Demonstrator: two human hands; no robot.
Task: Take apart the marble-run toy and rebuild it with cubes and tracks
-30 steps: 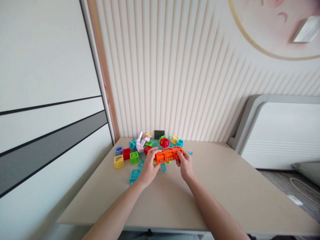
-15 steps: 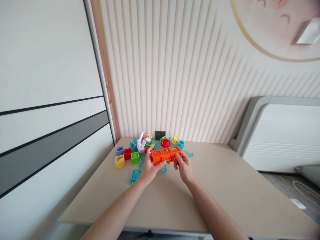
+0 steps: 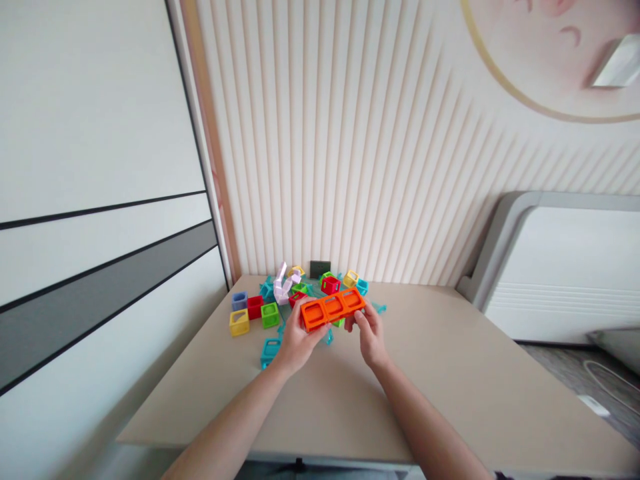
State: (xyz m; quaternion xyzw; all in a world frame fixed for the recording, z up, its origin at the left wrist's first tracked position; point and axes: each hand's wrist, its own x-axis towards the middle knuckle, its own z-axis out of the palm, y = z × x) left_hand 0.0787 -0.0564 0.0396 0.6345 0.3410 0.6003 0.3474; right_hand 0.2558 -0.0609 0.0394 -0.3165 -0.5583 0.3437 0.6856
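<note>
A row of three joined orange cube-shaped frame blocks (image 3: 325, 311) is held up above the table, its right end a little higher. My left hand (image 3: 296, 343) grips its left end, the thumb along the near lower edge. At the right end, my right hand (image 3: 370, 333) is closed around the corner with bent fingers, some of them hidden behind the blocks. Just left of my left wrist lies a teal block (image 3: 270, 351). Behind the orange row are a red block (image 3: 331, 286) and other coloured pieces, partly covered by it.
On the beige table (image 3: 440, 373), a green cube (image 3: 270, 315), a yellow cube (image 3: 239, 323), a red cube (image 3: 255, 307) and a blue one (image 3: 239, 301) stand left. Lavender pieces (image 3: 283, 291) rest behind them. A ribbed wall (image 3: 350, 167) and white cabinet (image 3: 100, 133) bound the table.
The orange row has turned in my hands, so its broad face with three openings now shows and its right end sits higher. My right thumb has shifted down off the front face.
</note>
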